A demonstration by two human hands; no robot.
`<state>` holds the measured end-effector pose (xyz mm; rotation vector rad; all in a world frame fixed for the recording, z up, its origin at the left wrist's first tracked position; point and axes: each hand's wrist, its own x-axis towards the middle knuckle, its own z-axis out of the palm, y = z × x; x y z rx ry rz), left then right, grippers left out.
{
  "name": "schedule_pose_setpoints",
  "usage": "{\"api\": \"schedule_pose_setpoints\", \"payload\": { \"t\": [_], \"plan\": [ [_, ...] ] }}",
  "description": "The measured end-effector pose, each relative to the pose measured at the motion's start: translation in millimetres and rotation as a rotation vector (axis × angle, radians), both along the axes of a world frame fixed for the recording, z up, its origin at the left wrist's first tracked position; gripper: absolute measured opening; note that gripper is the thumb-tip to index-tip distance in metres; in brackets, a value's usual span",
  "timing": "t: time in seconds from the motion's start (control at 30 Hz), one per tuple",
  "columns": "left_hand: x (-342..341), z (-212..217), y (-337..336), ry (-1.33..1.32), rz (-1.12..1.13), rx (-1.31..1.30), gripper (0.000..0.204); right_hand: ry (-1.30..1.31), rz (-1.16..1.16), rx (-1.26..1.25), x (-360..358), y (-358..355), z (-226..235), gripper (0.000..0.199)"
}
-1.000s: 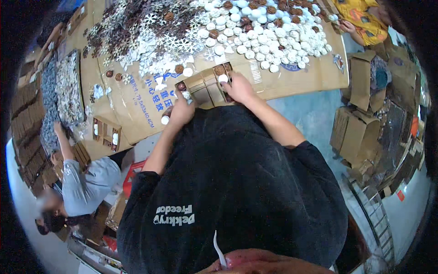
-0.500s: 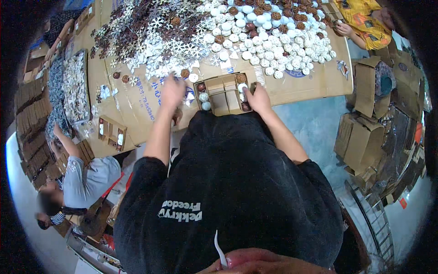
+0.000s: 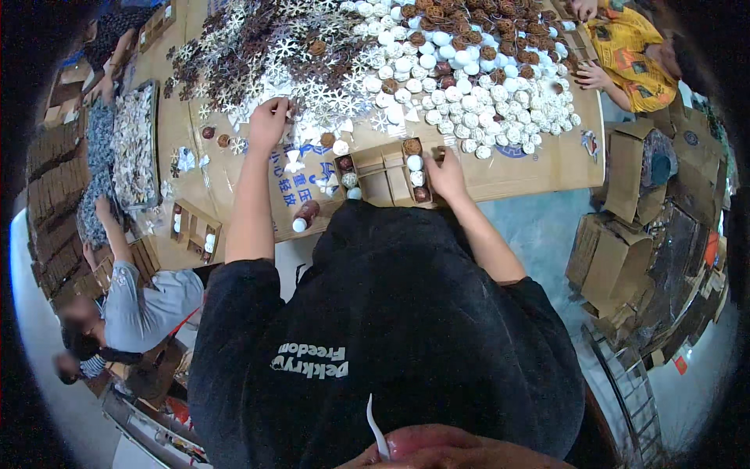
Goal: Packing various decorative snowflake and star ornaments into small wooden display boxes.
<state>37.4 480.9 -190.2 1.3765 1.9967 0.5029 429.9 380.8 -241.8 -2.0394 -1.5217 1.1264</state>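
My left hand (image 3: pixel 269 123) is at the near edge of a pile of white and dark brown snowflake pieces (image 3: pixel 293 59), its fingers drawn together; whatever is between them is too small to make out. My right hand (image 3: pixel 447 173) is beside the right wall of a divided cardboard box (image 3: pixel 377 190), with thumb and forefinger apart and nothing visible between them. Brown, white and dark red balls (image 3: pixel 415 162) fill the box's right column. More balls (image 3: pixel 349 179) line its left column, and the middle compartments hold nothing.
White, pale blue and brown balls (image 3: pixel 476 94) are heaped at the back right. A bottle-like reddish container (image 3: pixel 306 215) lies near the table's front edge. Another divided box (image 3: pixel 194 232) stands at left. Co-workers sit at left and far right (image 3: pixel 625 55). Cartons (image 3: pixel 617 250) stand at right.
My left hand has moved left and away from me, to the snowflake pile. My right hand has drawn back off the box's right side. The reddish container has come into full view.
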Motion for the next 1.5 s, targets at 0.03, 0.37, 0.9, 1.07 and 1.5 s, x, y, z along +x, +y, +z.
{"api": "schedule_pose_setpoints", "payload": {
  "t": [0.03,0.37,0.9,1.07,1.5],
  "plan": [
    [1.3,1.9,-0.8,0.059,0.027,0.031,0.036,-0.019,0.011,0.023,-2.5,4.3,2.2,0.057],
    [14.9,-63.6,13.3,0.281,0.149,-0.162,0.058,0.046,0.058,0.151,-46.8,39.9,37.4,0.057],
    [-24.0,-98.7,-10.0,0.267,0.100,-0.090,0.050,0.054,0.080,0.131,-55.0,41.4,49.6,0.052],
    [-24.4,-92.5,-2.3,0.196,0.020,-0.088,0.046,0.031,0.122,0.202,-68.0,48.6,47.4,0.051],
    [51.3,76.7,-58.5,-0.278,-0.431,0.116,0.016,0.222,0.558,0.571,-123.1,57.7,118.6,0.023]
  ]
}}
